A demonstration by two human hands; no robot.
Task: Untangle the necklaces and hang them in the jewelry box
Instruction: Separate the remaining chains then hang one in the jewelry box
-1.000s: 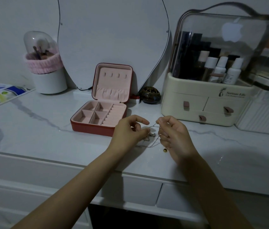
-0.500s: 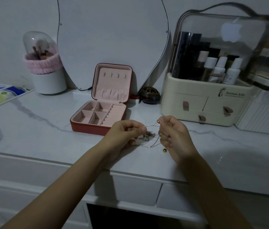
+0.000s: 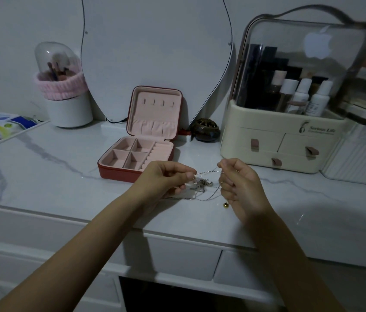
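In front of the open red jewelry box with pink lining (image 3: 140, 154), both hands work over the white marble table (image 3: 42, 176). The left hand (image 3: 164, 183) pinches a thin silver chain between thumb and forefinger; the right hand (image 3: 239, 185) pinches the same strand's other end, drawn taut between them. The tangled silver necklaces (image 3: 202, 184) hang knotted below, a small gold bead (image 3: 225, 205) dangling. Nothing hangs on the lid's hooks yet, so untangling looks barely begun.

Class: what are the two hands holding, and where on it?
Tangled necklaces: left hand and right hand each pinch a chain strand stretched between them.
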